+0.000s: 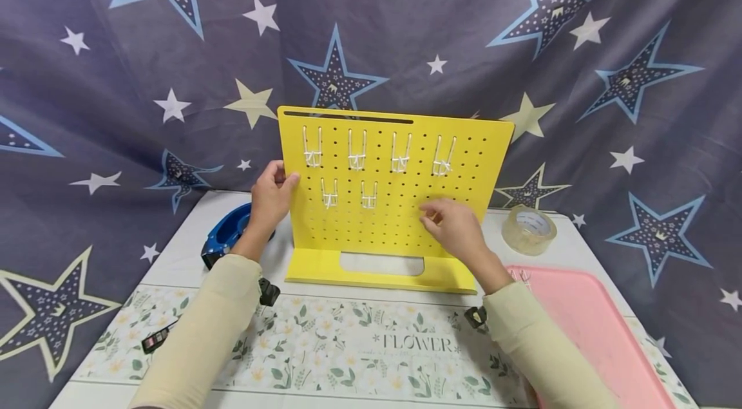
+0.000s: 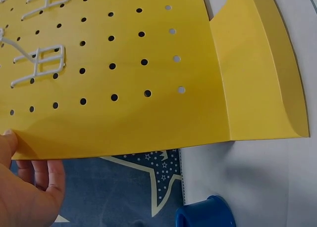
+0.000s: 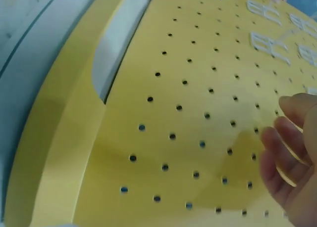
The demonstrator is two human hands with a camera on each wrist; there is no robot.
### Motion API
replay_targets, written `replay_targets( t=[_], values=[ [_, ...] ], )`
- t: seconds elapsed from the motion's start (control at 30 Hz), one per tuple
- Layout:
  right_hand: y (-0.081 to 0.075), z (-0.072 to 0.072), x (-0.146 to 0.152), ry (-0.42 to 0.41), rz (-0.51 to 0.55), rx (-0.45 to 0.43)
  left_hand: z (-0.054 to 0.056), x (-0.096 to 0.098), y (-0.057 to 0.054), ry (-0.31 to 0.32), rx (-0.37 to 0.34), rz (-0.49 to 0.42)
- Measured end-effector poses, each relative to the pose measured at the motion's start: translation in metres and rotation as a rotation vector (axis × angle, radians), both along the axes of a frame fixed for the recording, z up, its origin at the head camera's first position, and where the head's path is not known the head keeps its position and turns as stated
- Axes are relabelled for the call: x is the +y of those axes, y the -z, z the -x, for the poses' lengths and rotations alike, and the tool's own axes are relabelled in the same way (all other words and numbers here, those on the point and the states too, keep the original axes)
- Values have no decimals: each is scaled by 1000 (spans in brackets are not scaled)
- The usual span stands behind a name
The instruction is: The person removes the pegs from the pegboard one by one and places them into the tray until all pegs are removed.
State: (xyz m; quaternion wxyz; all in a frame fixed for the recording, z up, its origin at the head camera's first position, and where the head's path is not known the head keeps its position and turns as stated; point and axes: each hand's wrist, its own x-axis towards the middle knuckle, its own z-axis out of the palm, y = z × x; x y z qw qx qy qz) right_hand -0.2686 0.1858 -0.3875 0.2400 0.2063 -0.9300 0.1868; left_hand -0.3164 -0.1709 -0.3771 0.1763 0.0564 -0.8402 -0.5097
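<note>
Pegboard (image 1: 382, 235): yellow, perforated, standing upright on the table (image 1: 290, 396) between the two hands, with its base ledge below them. A narrow slot runs along part of the top edge, above both hands; a wide cut-out opens in the base, below and between them.

Left hand (image 1: 272, 196): pinches the left edge of the pegboard, thumb on the front face, fingers behind the panel.

Right hand (image 1: 458, 225): positioned before the right part of the panel. Fingers bent, thumb spaced from the fingertips, nothing held. Contact with the panel cannot be confirmed.

Upper hooks (image 1: 313, 158): four white wire pieces in one row, higher than both hands; the rightmost sits above the right hand.

Lower hooks (image 1: 330, 194): two white wire pieces, to the right of the left hand and left of the right hand.

Surroundings: a blue object (image 1: 223, 232) lies left of the left hand, behind the forearm. A roll of clear tape (image 1: 516, 245) lies to the right of the right hand. A pink tray (image 1: 585, 319) lies below and right of the right hand, partly covered by the sleeve; white wire pieces (image 1: 525, 277) rest at its near-hand corner.
</note>
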Motion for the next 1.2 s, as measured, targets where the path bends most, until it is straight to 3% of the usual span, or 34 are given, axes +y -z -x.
replay_targets(
  t=[0.2, 0.33, 0.7, 1.2],
  values=[
    [6, 8, -30, -51, -80, 230, 1, 0, 0, 2, -1, -3],
    [9, 16, -49, -79, -57, 298, 1, 0, 1, 5, -7, -4],
    [15, 27, -89, -26, -21, 303, 1, -1, 1, 6, -6, 0],
    [24, 32, -106, 57, 75, 314, 1, 1, 0, -1, -15, 2]
  ],
)
